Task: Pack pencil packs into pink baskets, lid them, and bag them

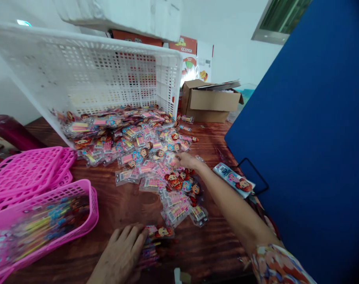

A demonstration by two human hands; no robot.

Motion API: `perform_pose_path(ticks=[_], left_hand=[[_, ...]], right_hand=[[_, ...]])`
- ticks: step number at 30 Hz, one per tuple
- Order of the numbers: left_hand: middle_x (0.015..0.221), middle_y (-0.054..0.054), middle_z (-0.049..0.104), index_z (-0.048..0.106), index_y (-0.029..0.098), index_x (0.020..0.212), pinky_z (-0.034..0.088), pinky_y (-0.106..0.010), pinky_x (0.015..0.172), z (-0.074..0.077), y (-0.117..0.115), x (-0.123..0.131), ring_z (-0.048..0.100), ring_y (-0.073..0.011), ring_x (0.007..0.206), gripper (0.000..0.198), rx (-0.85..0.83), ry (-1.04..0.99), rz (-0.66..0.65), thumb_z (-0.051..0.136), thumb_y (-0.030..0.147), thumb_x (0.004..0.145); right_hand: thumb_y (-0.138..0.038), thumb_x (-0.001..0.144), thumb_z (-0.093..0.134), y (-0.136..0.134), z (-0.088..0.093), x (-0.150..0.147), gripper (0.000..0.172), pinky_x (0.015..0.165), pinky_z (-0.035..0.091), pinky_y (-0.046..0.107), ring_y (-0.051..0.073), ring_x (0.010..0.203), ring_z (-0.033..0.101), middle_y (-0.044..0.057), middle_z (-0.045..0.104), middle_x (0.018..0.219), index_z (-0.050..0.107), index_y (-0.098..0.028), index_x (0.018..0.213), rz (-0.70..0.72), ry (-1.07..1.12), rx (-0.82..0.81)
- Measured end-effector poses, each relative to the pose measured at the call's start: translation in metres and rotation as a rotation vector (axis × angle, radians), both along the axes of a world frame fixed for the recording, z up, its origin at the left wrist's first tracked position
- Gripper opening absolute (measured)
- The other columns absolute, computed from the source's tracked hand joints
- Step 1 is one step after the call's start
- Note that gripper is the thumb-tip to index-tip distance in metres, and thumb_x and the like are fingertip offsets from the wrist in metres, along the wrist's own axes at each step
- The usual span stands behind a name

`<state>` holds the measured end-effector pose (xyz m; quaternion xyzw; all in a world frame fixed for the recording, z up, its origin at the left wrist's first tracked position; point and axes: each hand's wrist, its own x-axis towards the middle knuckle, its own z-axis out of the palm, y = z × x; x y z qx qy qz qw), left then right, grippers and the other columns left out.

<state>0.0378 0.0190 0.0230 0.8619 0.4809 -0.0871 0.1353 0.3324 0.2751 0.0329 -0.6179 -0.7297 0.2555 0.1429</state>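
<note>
At the near edge of the table, my left hand [123,250] is closed along one side of a small stack of clear plastic packets [160,232]. A printed red-haired cartoon figure shows on the top packet. My right hand [185,160] reaches forward into the loose pile of the same packets [138,138], its fingers bent together at the edge of one packet [171,158]. The fingertips are partly hidden there. Several packets [176,209] overlap on the table between my two hands.
A white basket [170,79] lies on its side, packets spilling from its mouth. To the left are a pink basket [93,209] holding packets and stacked pink baskets [28,169]. A cardboard box [211,104] stands behind. A blue panel [300,138] borders the right, near a larger printed pack [234,179].
</note>
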Motion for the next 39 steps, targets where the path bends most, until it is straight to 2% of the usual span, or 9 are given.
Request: perform_pose_path(ticks=[4,8,13,16,21,26,29,33,39], left_hand=[[0.143,-0.011,0.048,0.043,0.020,0.141,0.027,-0.050,0.108,-0.001,0.000,-0.002,0.041,-0.0315,0.126,0.076,-0.020,-0.023,-0.008,0.062,0.017,0.068],[0.143,-0.011,0.048,0.042,0.021,0.141,0.028,-0.048,0.107,0.001,0.002,-0.001,0.041,-0.0305,0.126,0.073,-0.038,-0.037,-0.013,0.062,0.019,0.071],[0.143,-0.011,0.047,0.043,0.020,0.141,0.027,-0.049,0.108,0.003,0.002,0.002,0.040,-0.0312,0.127,0.075,-0.038,-0.034,-0.002,0.064,0.022,0.070],[0.143,-0.011,0.047,0.043,0.020,0.141,0.026,-0.049,0.108,0.003,0.002,0.003,0.040,-0.0307,0.127,0.075,-0.027,-0.049,0.007,0.065,0.022,0.070],[0.142,-0.011,0.048,0.042,0.020,0.141,0.029,-0.049,0.106,0.005,0.003,-0.001,0.042,-0.0307,0.124,0.074,-0.028,-0.120,-0.021,0.064,0.027,0.072],[0.140,-0.011,0.049,0.043,0.019,0.140,0.030,-0.048,0.105,0.007,0.002,-0.001,0.042,-0.0302,0.123,0.071,-0.027,-0.132,-0.029,0.063,0.025,0.072],[0.139,-0.010,0.050,0.044,0.020,0.138,0.029,-0.047,0.106,0.005,0.000,0.000,0.042,-0.0300,0.122,0.072,0.004,-0.142,-0.024,0.064,0.024,0.069],[0.138,-0.009,0.050,0.043,0.020,0.139,0.029,-0.047,0.106,0.003,-0.001,0.001,0.042,-0.0291,0.122,0.074,0.022,-0.155,-0.014,0.063,0.023,0.068],[0.138,-0.009,0.050,0.044,0.021,0.137,0.030,-0.046,0.104,0.004,-0.003,0.002,0.043,-0.0281,0.120,0.071,0.047,-0.168,-0.010,0.064,0.021,0.069]], right_hand=[[-0.027,0.059,0.085,-0.010,-0.005,-0.012,0.044,0.095,0.041,0.040,0.034,0.117,0.053,0.016,0.060,0.122,0.067,-0.017,0.097,-0.002,-0.182,-0.045],[-0.031,0.065,0.082,-0.016,-0.007,-0.011,0.051,0.101,0.036,0.046,0.034,0.119,0.053,0.013,0.063,0.121,0.062,-0.020,0.111,-0.026,-0.247,-0.085],[-0.025,0.061,0.082,-0.019,-0.006,0.004,0.032,0.079,0.046,0.033,0.028,0.090,0.064,0.007,0.071,0.088,0.067,-0.017,0.087,-0.119,-0.197,-0.156],[-0.023,0.066,0.074,-0.022,0.004,0.015,0.018,0.066,0.045,0.025,0.020,0.075,0.062,0.002,0.067,0.074,0.066,-0.017,0.081,-0.196,-0.112,-0.127],[-0.030,0.074,0.067,-0.028,0.015,-0.008,0.031,0.065,0.046,0.023,0.016,0.076,0.061,0.001,0.066,0.079,0.064,-0.014,0.100,-0.215,0.077,-0.067],[-0.029,0.057,0.082,-0.037,0.001,-0.063,0.031,0.068,0.047,0.029,0.022,0.077,0.063,0.005,0.067,0.078,0.066,-0.015,0.079,-0.185,0.016,-0.164],[-0.027,0.054,0.083,-0.047,-0.003,-0.079,0.036,0.077,0.046,0.035,0.028,0.091,0.062,0.011,0.068,0.098,0.066,-0.016,0.084,-0.209,-0.068,-0.146],[-0.031,0.061,0.078,-0.056,0.000,-0.072,0.048,0.087,0.043,0.038,0.030,0.110,0.056,0.012,0.061,0.119,0.062,-0.021,0.105,-0.238,-0.100,-0.050],[-0.035,0.075,0.065,-0.056,0.014,-0.046,0.038,0.069,0.047,0.027,0.020,0.082,0.064,0.006,0.070,0.097,0.061,-0.016,0.108,-0.207,-0.016,-0.041]])
